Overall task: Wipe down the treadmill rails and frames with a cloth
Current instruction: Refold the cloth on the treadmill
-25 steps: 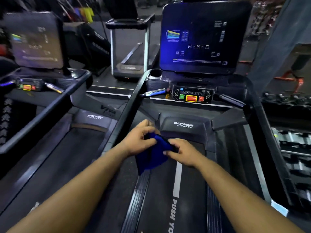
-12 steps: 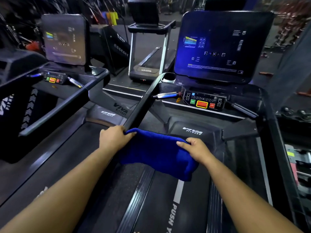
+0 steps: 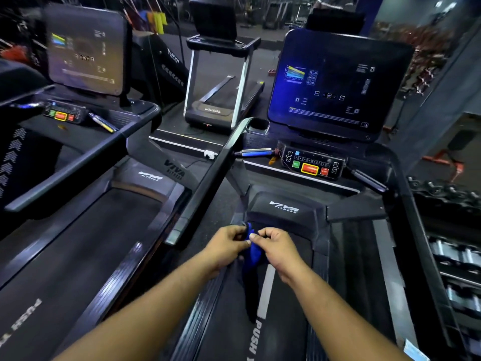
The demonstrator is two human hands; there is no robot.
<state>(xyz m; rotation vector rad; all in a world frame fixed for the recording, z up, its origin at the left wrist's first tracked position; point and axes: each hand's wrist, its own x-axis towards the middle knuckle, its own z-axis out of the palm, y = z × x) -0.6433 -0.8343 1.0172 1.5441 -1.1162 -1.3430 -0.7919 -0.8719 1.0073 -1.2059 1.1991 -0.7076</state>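
Where knuckles meet, left hand (image 3: 226,243), right hand (image 3: 276,246), apparently pinching cloth (image 3: 253,252)

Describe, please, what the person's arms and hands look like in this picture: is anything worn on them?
Both forearms are bare right up to the bottom edge of the picture: no sleeves show. The left hand and the right hand wear no gloves. No watch, bracelet or wristband shows on either wrist, and no ring can be made out, though the fingers are slightly blurred. Nothing is marked or written on the arms.
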